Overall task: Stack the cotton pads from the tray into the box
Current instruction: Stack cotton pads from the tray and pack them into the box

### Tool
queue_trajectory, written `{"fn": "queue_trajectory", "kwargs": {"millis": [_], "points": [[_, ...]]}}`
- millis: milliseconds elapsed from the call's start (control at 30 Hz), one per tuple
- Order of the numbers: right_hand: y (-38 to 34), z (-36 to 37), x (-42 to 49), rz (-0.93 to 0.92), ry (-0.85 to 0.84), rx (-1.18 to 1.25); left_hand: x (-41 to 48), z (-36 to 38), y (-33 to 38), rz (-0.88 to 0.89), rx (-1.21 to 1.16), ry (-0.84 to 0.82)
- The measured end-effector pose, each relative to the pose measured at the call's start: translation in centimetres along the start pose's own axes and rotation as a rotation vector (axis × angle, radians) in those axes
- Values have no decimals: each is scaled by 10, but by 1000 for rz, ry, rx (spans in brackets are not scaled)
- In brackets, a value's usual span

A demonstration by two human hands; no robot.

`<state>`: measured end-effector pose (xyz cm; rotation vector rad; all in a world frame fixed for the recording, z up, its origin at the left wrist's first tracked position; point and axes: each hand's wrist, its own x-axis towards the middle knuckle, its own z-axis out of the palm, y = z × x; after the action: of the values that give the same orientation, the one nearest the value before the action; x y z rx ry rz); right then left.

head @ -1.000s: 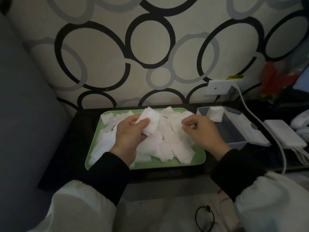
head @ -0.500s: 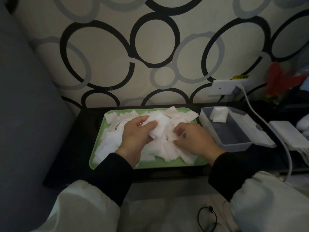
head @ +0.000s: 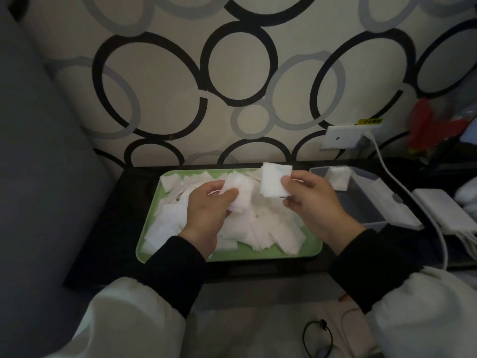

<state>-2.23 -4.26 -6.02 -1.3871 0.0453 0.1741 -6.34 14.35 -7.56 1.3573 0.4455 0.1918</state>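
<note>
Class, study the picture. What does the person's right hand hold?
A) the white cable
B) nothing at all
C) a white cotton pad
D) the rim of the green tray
C: the right hand pinches a cotton pad between thumb and fingers, raised above the tray.

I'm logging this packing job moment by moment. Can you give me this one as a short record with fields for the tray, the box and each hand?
tray: green, heaped with loose pads
box: right of the tray, open; a leaning pad stands in its far corner
left hand: holds a small bunch of pads over the tray
right hand: pinches a single pad above the tray's far edge
progress: most pads not yet boxed
</note>
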Motion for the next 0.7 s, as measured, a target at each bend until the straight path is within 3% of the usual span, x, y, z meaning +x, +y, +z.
{"fn": "queue_trajectory", "kwargs": {"millis": [100,200,367,700], "points": [[-4,5,-7,77,-114,161,-4,6,0,-7,-30,-48],[-2,11,-11,121,-167,172,-9,12,0,-4,-41,-97],[2,15,-14,96,-119,61,-15,20,1,-17,-43,-180],[-3,13,-19,-10,-25,-104,-26,29,4,-43,-113,-185]]}}
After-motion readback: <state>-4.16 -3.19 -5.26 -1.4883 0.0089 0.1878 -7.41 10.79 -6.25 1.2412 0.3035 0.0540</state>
